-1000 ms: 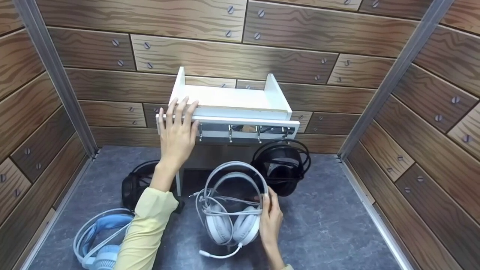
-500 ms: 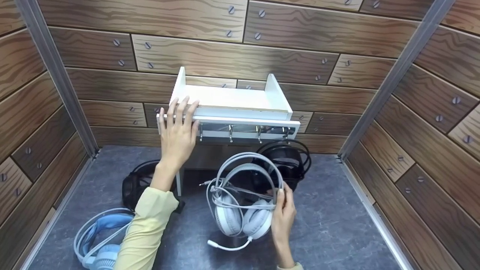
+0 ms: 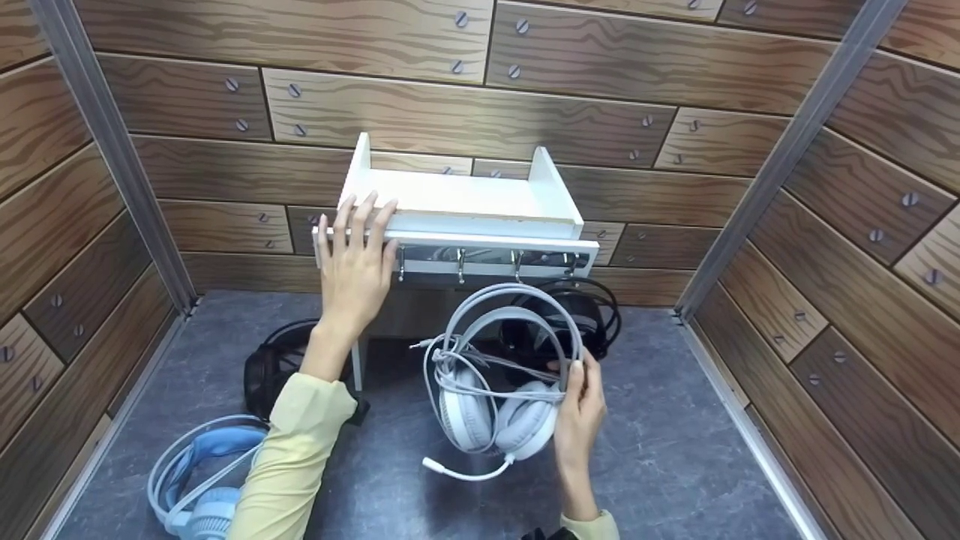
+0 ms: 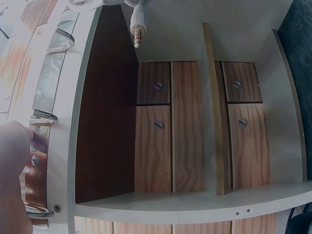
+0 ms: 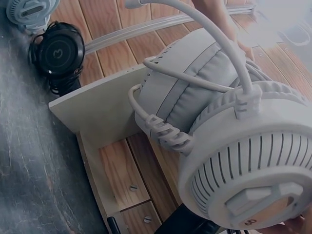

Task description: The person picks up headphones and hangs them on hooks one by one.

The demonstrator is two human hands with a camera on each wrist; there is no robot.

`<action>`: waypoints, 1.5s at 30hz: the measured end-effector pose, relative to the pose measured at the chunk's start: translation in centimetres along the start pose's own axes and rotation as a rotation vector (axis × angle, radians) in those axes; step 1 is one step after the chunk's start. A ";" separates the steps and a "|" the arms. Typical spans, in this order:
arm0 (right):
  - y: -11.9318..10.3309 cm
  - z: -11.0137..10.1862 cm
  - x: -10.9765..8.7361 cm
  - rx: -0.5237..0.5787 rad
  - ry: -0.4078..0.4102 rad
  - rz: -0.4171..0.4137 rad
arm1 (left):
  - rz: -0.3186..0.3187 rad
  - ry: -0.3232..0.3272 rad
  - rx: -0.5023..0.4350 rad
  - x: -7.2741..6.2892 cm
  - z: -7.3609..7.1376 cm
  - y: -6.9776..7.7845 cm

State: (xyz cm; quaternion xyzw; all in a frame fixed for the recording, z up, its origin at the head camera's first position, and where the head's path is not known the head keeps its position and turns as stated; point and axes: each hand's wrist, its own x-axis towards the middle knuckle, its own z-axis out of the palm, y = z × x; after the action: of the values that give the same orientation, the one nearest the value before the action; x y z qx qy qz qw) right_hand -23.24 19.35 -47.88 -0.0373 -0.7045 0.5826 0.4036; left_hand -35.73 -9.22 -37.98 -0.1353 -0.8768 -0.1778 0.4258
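Note:
My right hand grips a white headset by the side where its headband meets the ear cup. The headset is raised in front of a white shelf rack, its bundled cable looped across the ear cups and its microphone boom pointing down left. In the left wrist view the cable's plug dangles near the rack. My left hand rests on the left end of the rack's hook rail, fingers straight over the top edge. Black headphones hang at the rail's right end, partly hidden behind the white headset.
Several metal hooks line the rail's front. Another black pair of headphones is left of the rack, partly behind my left forearm. A light blue headset lies on the dark floor at lower left. Wood-patterned walls enclose the space.
My right hand has carried the white headset up and to the right, closer to the hook rail and overlapping the hanging black headphones more. The left hand has stayed on the rail.

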 end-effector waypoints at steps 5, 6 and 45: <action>0.9 -0.1 0.6 -0.018 0.029 0.006 | 0.002 -0.002 0.007 -0.1 0.1 -0.1; 0.9 -0.2 0.7 -0.018 0.036 0.002 | 0.001 -0.003 0.004 -0.1 0.1 -0.1; 6.2 3.6 0.8 -0.167 0.194 -0.210 | -0.003 0.006 -0.010 0.0 0.1 -0.1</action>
State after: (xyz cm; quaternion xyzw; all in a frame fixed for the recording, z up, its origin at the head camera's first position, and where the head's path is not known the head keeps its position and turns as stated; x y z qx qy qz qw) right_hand -28.56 18.87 -52.75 -0.0531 -0.7082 0.4704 0.5237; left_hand -35.80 -9.31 -38.09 -0.1356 -0.8749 -0.1834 0.4273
